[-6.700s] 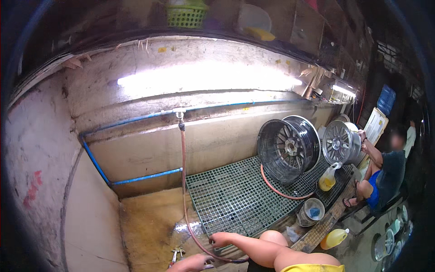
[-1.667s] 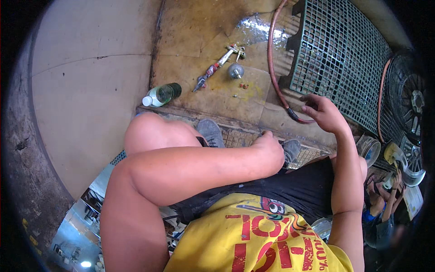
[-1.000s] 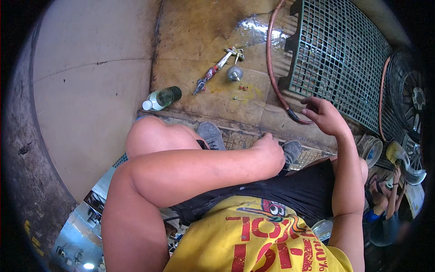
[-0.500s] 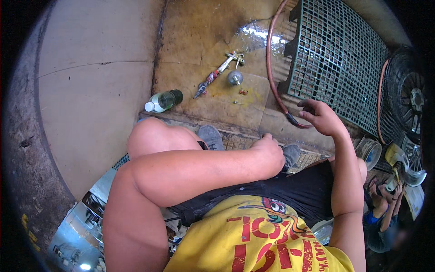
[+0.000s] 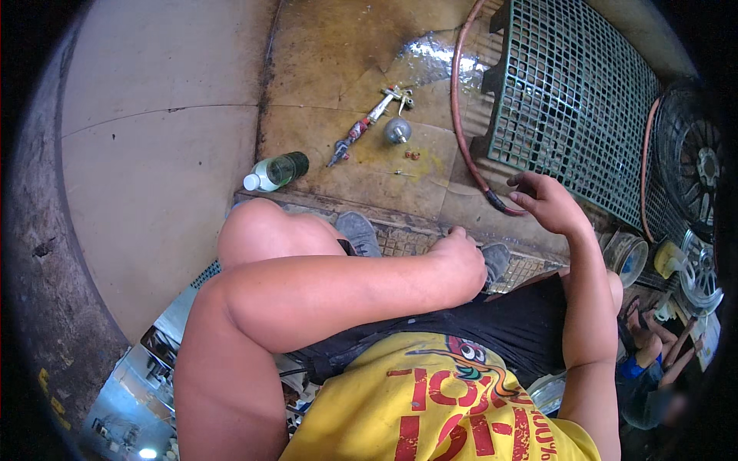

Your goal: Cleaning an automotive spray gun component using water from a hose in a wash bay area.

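Nearest, my left hand [image 5: 461, 265]: curled into a loose fist, knuckles resting at the raised edge of the floor step, by a grey shoe [image 5: 359, 232]; I cannot tell whether it holds anything.

My right hand [image 5: 547, 201]: fingers bent and partly closed, fingertips on the dark end of the red hose [image 5: 460, 123], pinching it lightly just beside the near corner of the green grating [image 5: 573, 100].

Red hose: runs from that hand away along the left edge of the grating toward the far side of the wet, yellow-stained floor [image 5: 346, 46].

Plastic bottle [image 5: 277, 170]: lying on its side, white cap pointing left, near the floor's near edge, just beyond my knee.

Spray gun [image 5: 370, 123]: lying on the floor farther out, slanted, well apart from both hands. Its small metal cup [image 5: 397, 131] sits just beside it, detached.

Alloy wheel [image 5: 696, 165]: standing at the right edge of the grating, a second hose curving beside it.

Small bucket [image 5: 629, 257]: right of my right forearm.
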`<state>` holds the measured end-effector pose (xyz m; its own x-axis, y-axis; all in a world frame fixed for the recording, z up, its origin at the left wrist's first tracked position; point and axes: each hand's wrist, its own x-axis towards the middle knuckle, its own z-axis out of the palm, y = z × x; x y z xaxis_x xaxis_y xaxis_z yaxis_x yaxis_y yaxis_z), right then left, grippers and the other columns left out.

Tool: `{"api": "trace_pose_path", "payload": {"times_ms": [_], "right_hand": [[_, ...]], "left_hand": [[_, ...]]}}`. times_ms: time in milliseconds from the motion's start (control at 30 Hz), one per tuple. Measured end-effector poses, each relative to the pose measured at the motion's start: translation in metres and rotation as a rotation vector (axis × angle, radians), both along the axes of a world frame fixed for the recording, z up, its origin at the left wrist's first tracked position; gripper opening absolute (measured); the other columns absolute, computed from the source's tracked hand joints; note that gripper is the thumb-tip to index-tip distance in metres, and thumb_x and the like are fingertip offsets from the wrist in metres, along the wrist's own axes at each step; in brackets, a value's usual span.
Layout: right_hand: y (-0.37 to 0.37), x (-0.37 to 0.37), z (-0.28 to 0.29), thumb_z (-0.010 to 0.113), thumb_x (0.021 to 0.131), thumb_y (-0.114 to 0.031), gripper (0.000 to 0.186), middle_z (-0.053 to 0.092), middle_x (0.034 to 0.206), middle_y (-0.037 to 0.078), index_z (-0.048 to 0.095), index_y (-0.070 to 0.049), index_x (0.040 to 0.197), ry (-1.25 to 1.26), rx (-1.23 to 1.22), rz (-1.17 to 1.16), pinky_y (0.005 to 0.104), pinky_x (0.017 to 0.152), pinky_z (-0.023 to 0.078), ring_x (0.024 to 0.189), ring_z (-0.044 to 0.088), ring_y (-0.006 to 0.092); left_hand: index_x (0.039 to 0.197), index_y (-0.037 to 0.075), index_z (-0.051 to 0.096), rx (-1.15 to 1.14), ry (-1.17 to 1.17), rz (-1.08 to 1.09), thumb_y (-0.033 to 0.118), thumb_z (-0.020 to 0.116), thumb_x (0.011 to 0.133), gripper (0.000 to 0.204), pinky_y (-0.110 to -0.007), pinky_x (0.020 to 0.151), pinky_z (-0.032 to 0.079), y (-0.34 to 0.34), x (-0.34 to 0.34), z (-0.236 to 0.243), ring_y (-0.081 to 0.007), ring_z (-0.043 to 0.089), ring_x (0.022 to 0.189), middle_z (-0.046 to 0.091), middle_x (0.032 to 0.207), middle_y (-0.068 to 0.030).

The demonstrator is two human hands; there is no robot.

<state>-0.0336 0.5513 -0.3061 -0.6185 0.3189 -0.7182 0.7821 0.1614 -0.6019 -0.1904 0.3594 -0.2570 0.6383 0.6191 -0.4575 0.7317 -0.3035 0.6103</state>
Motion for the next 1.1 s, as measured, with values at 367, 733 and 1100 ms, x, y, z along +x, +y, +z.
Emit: {"api": "trace_pose_path", "payload": {"times_ms": [367, 733, 1100], "right_hand": [[-0.001, -0.001, 0.0, 0.068, 0.094, -0.018, 0.033, 0.072, 0.089, 0.015, 0.065, 0.007, 0.115, 0.013, 0.004, -0.008, 0.0334, 0.075, 0.053, 0.079, 0.066, 0.017], [0.005, 0.008, -0.017, 0.068, 0.094, -0.024, 0.032, 0.073, 0.093, 0.014, 0.069, 0.004, 0.11, -0.064, -0.052, 0.099, 0.0357, 0.08, 0.052, 0.083, 0.066, 0.0189], [-0.035, 0.107, -0.168, 0.064, 0.093, -0.04, 0.044, 0.076, 0.099, 0.01, 0.072, -0.001, 0.112, -0.667, -0.25, -0.006, 0.0361, 0.07, 0.058, 0.083, 0.072, 0.0209]], "left_hand": [[0.106, 0.006, 0.072, -0.026, 0.001, -0.001, 0.02, 0.057, 0.092, 0.026, -0.043, 0.088, 0.046, 0.002, -0.001, 0.002, -0.0271, 0.066, 0.103, 0.071, 0.104, -0.0112], [0.107, 0.006, 0.072, -0.03, 0.009, -0.006, 0.021, 0.056, 0.092, 0.026, -0.042, 0.089, 0.046, 0.004, -0.003, 0.004, -0.0269, 0.066, 0.103, 0.071, 0.105, -0.0117], [0.108, 0.006, 0.066, 0.131, -0.067, 0.039, 0.017, 0.055, 0.091, 0.024, -0.043, 0.084, 0.047, 0.002, -0.014, 0.014, -0.0278, 0.064, 0.098, 0.067, 0.098, -0.0118]]}}
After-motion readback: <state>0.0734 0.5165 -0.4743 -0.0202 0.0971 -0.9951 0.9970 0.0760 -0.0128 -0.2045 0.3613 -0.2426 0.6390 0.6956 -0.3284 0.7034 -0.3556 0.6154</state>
